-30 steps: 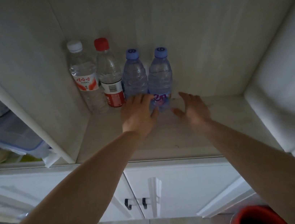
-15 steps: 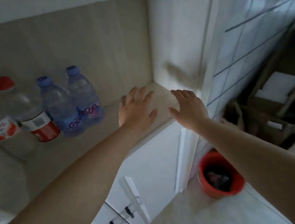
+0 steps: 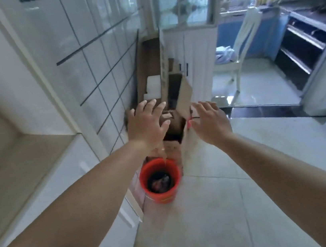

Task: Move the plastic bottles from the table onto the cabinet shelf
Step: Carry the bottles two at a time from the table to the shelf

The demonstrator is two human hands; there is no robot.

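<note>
Both my hands are held out in the air with fingers spread and nothing in them, my left hand (image 3: 147,125) just beside my right hand (image 3: 210,122) with a narrow gap between. Straight ahead of them stand cardboard boxes (image 3: 172,92) leaning against the tiled wall (image 3: 87,39), blocking the way forward. Below my left forearm a red bucket (image 3: 160,179) sits on the floor, close to the cabinet doors (image 3: 96,191). At my left the cabinet shelf (image 3: 17,164) shows a bare surface, boxed in by its side panel. To my right the tiled floor (image 3: 243,206) lies open toward a doorway, where a white chair (image 3: 239,49) stands well apart.
</note>
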